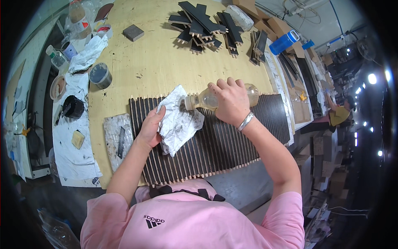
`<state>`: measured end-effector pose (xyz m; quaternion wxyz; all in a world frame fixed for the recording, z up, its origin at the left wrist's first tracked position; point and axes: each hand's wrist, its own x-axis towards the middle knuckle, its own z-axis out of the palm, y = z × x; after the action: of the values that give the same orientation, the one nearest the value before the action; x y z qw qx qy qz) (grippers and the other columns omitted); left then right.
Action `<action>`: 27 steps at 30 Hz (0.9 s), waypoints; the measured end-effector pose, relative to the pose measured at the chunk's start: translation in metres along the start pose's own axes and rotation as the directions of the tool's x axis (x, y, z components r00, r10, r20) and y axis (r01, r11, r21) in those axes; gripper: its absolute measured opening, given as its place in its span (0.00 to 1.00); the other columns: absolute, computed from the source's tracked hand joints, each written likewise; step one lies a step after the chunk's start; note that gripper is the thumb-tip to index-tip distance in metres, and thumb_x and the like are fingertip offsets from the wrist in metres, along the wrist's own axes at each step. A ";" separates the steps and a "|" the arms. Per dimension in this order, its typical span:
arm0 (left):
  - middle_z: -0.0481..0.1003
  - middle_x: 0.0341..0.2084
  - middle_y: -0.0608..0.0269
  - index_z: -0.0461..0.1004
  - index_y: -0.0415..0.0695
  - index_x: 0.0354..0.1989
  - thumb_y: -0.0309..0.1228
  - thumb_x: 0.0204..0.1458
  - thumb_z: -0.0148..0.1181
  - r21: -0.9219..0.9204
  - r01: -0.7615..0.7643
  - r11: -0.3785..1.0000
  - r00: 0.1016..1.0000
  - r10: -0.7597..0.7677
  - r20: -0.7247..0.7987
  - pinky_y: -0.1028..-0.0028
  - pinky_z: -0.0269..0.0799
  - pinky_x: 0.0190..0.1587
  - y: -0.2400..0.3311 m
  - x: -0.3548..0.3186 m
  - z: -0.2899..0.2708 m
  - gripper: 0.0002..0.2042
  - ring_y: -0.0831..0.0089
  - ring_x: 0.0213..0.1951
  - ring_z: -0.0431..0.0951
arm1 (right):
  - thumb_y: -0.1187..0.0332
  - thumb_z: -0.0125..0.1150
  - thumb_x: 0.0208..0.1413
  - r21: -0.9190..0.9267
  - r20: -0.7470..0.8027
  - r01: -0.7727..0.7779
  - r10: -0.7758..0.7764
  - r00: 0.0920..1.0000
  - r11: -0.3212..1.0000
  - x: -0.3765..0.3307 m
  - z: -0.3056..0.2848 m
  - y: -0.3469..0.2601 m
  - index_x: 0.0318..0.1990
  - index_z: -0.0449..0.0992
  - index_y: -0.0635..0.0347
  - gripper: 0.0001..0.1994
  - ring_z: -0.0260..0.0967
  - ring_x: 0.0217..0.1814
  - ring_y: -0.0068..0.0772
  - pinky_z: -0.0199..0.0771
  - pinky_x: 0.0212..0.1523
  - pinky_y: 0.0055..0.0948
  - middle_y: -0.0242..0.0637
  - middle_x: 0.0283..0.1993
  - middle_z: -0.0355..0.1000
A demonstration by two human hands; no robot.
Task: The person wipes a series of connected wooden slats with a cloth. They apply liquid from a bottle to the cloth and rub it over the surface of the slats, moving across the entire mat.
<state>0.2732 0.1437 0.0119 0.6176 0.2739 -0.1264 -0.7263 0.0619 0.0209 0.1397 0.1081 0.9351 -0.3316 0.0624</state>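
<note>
My left hand (151, 126) grips a crumpled white cloth (178, 124) with grey smudges. In my right hand (232, 101) a clear plastic bottle (205, 100) lies tipped on its side, its mouth pointing left against the cloth. Whether liquid is coming out cannot be made out. Under both hands spreads a wide row of dark slats (215, 145), laid side by side, with pale wooden dowel pegs along their near and far ends. Part of the row is hidden by the cloth, the bottle and my hands.
The row rests on a yellowish table (137, 62). Beyond it are a pile of black pegged pieces (199, 25), a dark block (133, 32) and a blue bottle (284, 42). Leftward stand a grey tub (100, 76), a black bowl (73, 107) and a sponge (77, 139). Another person (340, 115) is far right.
</note>
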 end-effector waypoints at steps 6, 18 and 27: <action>0.76 0.52 0.53 0.65 0.36 0.62 0.38 0.68 0.48 -0.010 0.031 0.999 0.999 -0.031 0.030 0.62 0.76 0.55 -0.002 -0.005 0.002 0.21 0.63 0.51 0.80 | 0.76 0.62 0.31 0.033 0.007 0.002 -0.002 1.000 0.999 0.001 -0.002 -0.006 0.44 0.79 0.51 0.24 0.68 0.40 0.39 0.64 0.43 0.36 0.31 0.34 0.70; 0.77 0.52 0.52 0.66 0.35 0.61 0.40 0.68 0.49 -0.032 0.044 0.999 0.999 -0.043 0.027 0.62 0.77 0.55 -0.009 -0.012 0.001 0.22 0.62 0.50 0.80 | 0.75 0.63 0.33 0.034 -0.008 -0.012 0.012 1.000 0.999 -0.006 0.000 0.004 0.37 0.78 0.52 0.17 0.69 0.39 0.40 0.63 0.42 0.37 0.32 0.32 0.71; 0.77 0.51 0.52 0.66 0.35 0.61 0.40 0.67 0.49 -0.042 0.072 0.996 0.997 -0.072 0.019 0.62 0.77 0.54 -0.010 -0.022 -0.001 0.22 0.62 0.50 0.81 | 0.75 0.63 0.32 0.074 -0.053 0.003 0.001 0.999 0.997 0.002 0.009 0.002 0.37 0.79 0.52 0.17 0.69 0.39 0.40 0.64 0.41 0.37 0.32 0.32 0.72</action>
<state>0.2673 0.1672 0.0117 0.5956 0.2585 -0.1063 -0.7531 0.0619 0.0159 0.1312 0.0821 0.9367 -0.3255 0.0992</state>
